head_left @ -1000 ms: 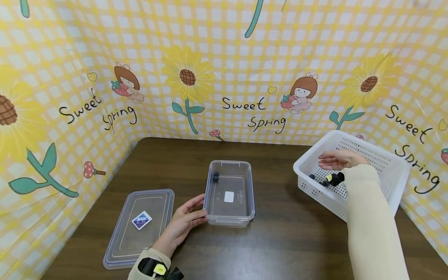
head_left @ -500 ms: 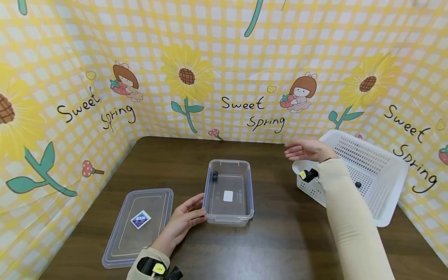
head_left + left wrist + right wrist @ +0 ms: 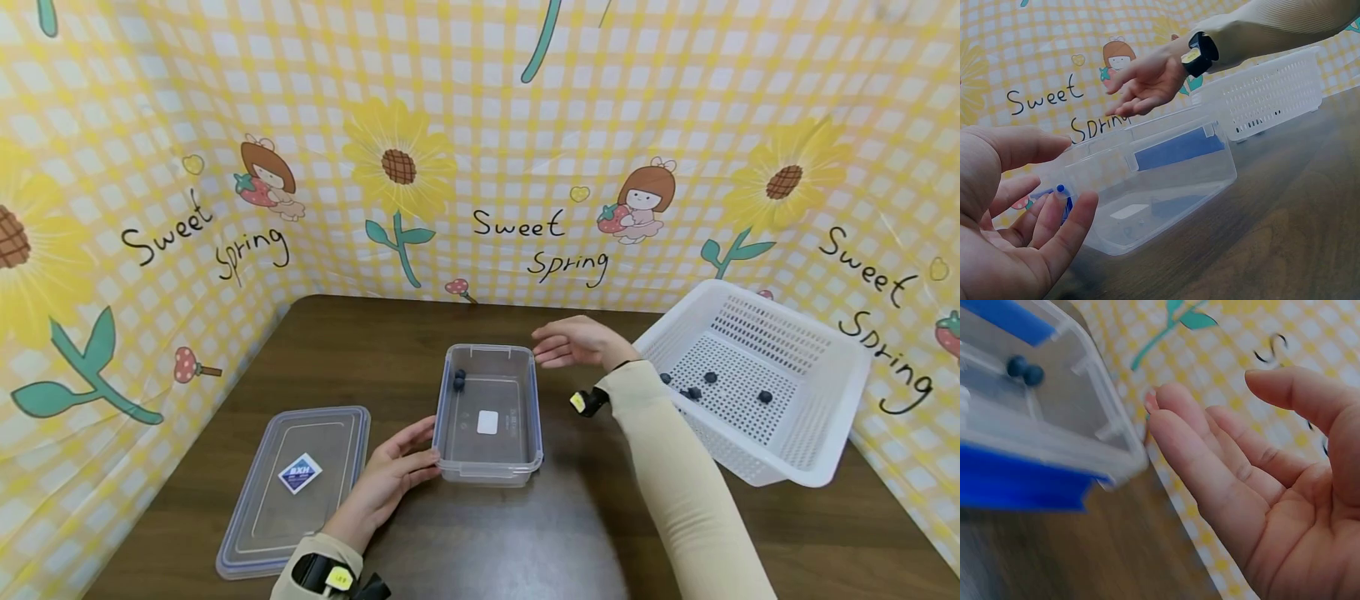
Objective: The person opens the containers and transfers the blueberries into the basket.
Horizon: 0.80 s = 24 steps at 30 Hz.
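A clear plastic food container with blue-edged sides stands mid-table. Two touching blueberries lie inside by its left wall. My left hand rests its relaxed fingers at the container's left side, near the front corner; in the left wrist view, the thumb and fingers stand apart without closing on it. Just past the container's back right corner hovers my right hand. Nothing shows in its palm in the right wrist view, where its fingers are extended and the thumb is apart.
A white perforated basket stands at the right, with several blueberries on its floor. The container's lid, bearing a blue label, lies flat at the left. A yellow checked cloth surrounds the brown table.
My right hand has moved left, out of the basket and over to the container, uncovering the blueberries in the basket. The left hand and the container have stayed in place.
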Each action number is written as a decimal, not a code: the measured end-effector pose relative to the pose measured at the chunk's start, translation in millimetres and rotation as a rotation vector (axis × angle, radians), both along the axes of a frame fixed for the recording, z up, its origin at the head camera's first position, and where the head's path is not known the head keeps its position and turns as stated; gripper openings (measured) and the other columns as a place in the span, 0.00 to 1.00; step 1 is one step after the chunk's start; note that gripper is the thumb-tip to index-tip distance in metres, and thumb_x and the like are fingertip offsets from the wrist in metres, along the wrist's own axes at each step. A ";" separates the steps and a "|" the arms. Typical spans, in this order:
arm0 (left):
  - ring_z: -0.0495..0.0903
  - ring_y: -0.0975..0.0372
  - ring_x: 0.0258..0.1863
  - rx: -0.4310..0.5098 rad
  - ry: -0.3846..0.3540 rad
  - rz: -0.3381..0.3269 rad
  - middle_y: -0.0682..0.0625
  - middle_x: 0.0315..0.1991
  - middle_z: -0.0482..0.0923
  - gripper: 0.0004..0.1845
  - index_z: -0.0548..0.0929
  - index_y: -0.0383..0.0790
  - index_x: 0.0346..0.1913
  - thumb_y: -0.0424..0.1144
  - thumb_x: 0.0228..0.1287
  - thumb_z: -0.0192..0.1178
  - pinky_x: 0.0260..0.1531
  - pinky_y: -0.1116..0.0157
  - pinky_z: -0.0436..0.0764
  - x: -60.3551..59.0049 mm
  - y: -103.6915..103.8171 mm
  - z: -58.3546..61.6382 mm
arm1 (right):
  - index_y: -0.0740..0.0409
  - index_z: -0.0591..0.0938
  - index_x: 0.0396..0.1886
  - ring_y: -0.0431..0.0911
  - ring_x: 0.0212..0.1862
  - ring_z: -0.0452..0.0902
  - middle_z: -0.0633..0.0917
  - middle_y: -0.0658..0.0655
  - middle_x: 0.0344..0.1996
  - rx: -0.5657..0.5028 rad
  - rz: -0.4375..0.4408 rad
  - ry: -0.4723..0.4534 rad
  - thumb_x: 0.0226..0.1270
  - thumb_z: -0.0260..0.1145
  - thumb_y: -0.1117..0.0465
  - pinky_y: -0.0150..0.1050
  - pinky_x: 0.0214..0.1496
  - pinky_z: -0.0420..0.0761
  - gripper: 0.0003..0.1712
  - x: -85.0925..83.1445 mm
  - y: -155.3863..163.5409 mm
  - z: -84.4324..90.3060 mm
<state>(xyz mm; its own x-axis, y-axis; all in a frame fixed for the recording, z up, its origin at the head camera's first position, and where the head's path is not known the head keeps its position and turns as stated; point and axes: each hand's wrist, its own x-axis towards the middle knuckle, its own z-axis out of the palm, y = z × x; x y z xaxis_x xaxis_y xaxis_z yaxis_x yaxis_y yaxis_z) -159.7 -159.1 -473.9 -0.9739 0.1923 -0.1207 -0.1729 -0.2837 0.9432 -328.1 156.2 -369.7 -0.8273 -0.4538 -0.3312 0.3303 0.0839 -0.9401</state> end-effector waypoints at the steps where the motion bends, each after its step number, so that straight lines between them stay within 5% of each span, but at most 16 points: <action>1: 0.81 0.57 0.43 0.000 -0.001 0.000 0.42 0.58 0.71 0.33 0.65 0.27 0.71 0.23 0.62 0.61 0.45 0.62 0.84 0.1 0.1 0.0 | 0.75 0.73 0.59 0.50 0.35 0.86 0.86 0.62 0.32 -0.001 0.000 -0.007 0.77 0.53 0.66 0.45 0.45 0.86 0.18 0.3 -5.6 -1.9; 8: 0.81 0.57 0.43 0.004 -0.006 0.012 0.41 0.58 0.70 0.32 0.67 0.28 0.70 0.23 0.62 0.60 0.44 0.62 0.84 1.5 1.0 0.4 | 0.78 0.70 0.64 0.49 0.34 0.86 0.86 0.65 0.36 0.010 0.047 -0.031 0.76 0.56 0.66 0.44 0.43 0.86 0.24 3.6 -39.1 -10.8; 17: 0.81 0.57 0.42 0.002 0.000 0.018 0.39 0.58 0.70 0.32 0.67 0.27 0.70 0.23 0.62 0.60 0.43 0.62 0.84 0.8 1.6 1.0 | 0.76 0.71 0.65 0.52 0.38 0.86 0.85 0.66 0.38 0.027 0.080 -0.071 0.74 0.59 0.65 0.50 0.55 0.81 0.25 9.6 -77.1 -24.8; 24: 0.81 0.58 0.42 -0.004 -0.004 0.012 0.40 0.58 0.69 0.33 0.65 0.26 0.71 0.23 0.63 0.60 0.44 0.62 0.84 0.1 2.0 0.7 | 0.73 0.73 0.63 0.54 0.40 0.85 0.83 0.72 0.46 0.106 0.083 -0.081 0.72 0.62 0.63 0.49 0.51 0.84 0.24 10.2 -97.2 -39.2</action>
<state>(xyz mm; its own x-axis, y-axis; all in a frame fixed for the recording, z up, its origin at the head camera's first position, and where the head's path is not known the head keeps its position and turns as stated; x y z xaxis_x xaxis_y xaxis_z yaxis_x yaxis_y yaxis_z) -159.6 -157.0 -473.3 -0.9756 0.1798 -0.1256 -0.1735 -0.2821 0.9436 -317.9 59.1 -408.9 -0.7572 -0.4780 -0.4451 0.3924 0.2118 -0.8951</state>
